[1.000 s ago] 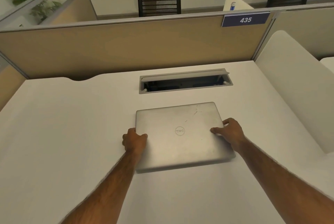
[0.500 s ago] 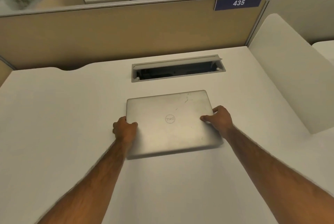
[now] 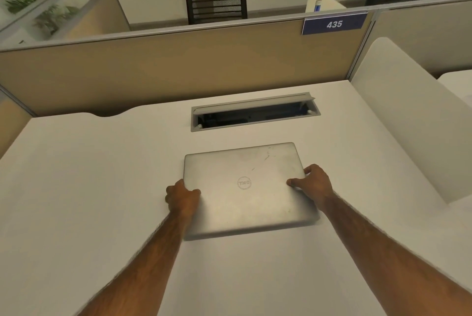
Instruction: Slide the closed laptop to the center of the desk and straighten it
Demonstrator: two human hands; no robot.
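A closed silver laptop lies flat on the white desk, just in front of the cable hatch, its edges turned slightly anticlockwise against the desk's back edge. My left hand grips its left edge, thumb on the lid. My right hand grips the right edge, thumb on top as well. The round logo on the lid faces up between my hands.
An open cable hatch is sunk in the desk behind the laptop. A tan partition with a blue "435" sign closes the back. A white side divider stands at the right.
The laptop and both hands keep the same hold and relation. The camera tilted down and then back up, so the scene shifted in frame.
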